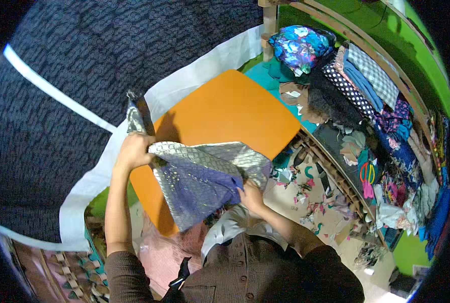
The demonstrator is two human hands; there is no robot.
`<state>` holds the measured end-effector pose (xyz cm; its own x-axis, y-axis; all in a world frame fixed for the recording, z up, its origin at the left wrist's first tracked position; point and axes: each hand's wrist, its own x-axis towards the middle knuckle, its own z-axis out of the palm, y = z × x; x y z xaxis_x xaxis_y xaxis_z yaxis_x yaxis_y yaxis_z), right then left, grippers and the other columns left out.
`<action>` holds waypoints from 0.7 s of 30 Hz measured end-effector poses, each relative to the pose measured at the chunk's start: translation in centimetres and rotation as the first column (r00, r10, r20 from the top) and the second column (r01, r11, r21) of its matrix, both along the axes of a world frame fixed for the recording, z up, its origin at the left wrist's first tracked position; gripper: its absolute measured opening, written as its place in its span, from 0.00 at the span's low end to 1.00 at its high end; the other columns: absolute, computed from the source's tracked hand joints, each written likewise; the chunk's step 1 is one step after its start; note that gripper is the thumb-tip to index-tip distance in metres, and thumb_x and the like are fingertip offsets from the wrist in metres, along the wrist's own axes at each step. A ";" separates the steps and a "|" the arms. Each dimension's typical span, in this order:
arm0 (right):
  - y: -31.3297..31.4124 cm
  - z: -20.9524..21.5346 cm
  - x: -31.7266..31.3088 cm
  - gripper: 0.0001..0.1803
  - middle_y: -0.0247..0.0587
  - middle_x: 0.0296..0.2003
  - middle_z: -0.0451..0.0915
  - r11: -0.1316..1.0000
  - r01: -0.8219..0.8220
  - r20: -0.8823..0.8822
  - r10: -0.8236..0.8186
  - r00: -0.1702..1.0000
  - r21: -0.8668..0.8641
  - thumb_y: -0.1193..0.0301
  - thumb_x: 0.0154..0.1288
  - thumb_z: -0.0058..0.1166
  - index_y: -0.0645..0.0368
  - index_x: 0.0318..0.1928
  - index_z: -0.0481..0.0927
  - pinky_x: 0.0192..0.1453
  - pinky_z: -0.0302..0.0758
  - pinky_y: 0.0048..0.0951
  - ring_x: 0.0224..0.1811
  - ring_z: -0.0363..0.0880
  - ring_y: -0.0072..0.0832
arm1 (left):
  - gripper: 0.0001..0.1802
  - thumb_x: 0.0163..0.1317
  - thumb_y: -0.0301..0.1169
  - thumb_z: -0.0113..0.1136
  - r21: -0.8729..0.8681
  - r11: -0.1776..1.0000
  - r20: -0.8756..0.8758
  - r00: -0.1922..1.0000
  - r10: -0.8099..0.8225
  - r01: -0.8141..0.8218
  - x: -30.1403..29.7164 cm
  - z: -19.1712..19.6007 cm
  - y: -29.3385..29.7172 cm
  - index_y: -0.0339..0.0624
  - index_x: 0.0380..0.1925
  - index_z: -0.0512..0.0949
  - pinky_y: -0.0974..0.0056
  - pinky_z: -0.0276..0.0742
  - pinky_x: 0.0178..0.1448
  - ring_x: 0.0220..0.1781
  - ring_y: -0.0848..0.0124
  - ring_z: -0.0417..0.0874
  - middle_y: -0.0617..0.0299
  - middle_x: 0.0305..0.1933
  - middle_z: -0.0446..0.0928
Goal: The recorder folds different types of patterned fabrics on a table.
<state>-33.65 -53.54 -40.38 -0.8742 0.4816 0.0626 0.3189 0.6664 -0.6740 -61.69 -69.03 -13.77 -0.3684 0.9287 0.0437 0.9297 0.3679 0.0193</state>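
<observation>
A piece of purple and silver patterned fabric (pixel 199 174) stretches between my two hands over the near part of an orange tabletop (pixel 230 113). My left hand (pixel 135 151) is closed around its upper left part, and a bunched end sticks up above the fist. Lower on the right, my right hand (pixel 251 196) pinches the cloth's edge near my body. Part of the fabric is folded over, with a paler silvery side showing at the top and right. The fingertips of both hands are partly hidden by the cloth.
On the right, a shelf holds piled folded fabrics (pixel 363 76), a floral bundle (pixel 301 48) and scissors with colourful handles (pixel 367 177). Fabric scraps (pixel 310 197) litter the floor. Pink sheer cloth (pixel 169 252) lies below the table. A dark patterned cloth (pixel 83 76) with white edging spreads at left.
</observation>
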 end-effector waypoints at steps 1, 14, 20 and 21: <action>-0.2 -0.1 0.4 0.23 0.49 0.36 0.73 1.000 -0.016 -0.002 0.016 1.000 0.004 0.58 0.55 0.54 0.67 0.40 0.73 0.47 0.67 0.35 0.43 0.70 0.44 | 0.08 0.34 0.31 0.55 0.011 1.000 -0.003 1.000 0.027 -0.027 1.4 0.9 -0.6 0.41 0.18 0.75 0.53 0.71 0.40 0.31 0.51 0.76 0.49 0.22 0.75; 7.3 12.6 6.1 0.21 0.34 0.34 0.75 0.487 -0.411 -0.076 0.570 0.818 -0.770 0.65 0.51 0.60 0.62 0.44 0.73 0.40 0.69 0.22 0.34 0.71 0.19 | 0.15 0.36 0.32 0.48 0.226 0.860 0.052 0.887 0.459 -0.458 9.8 0.2 -8.7 0.39 0.25 0.77 0.51 0.71 0.39 0.33 0.48 0.75 0.43 0.26 0.75; 14.4 13.4 2.2 0.24 0.45 0.29 0.78 0.848 -0.515 -0.048 0.513 0.857 -0.122 0.73 0.46 0.45 0.65 0.48 0.72 0.36 0.71 0.32 0.31 0.75 0.32 | 0.14 0.41 0.37 0.50 0.128 0.800 0.109 0.810 0.576 -0.586 10.6 -0.8 -9.4 0.43 0.27 0.78 0.52 0.71 0.36 0.31 0.49 0.77 0.45 0.25 0.76; 14.5 16.3 0.2 0.26 0.51 0.35 0.78 0.872 -0.469 0.247 0.490 0.836 -0.140 0.73 0.46 0.43 0.65 0.50 0.71 0.41 0.70 0.33 0.38 0.75 0.36 | 0.15 0.42 0.37 0.50 0.105 0.787 0.159 0.792 0.590 -0.608 10.6 -1.0 -9.9 0.43 0.28 0.78 0.52 0.72 0.36 0.31 0.49 0.77 0.45 0.25 0.76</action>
<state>-33.42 -39.01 -24.05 -0.9747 -0.0081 -0.2236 0.1454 0.7365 -0.6607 -51.05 -78.90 -14.80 -0.8588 0.5058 0.0815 0.5111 0.8347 0.2051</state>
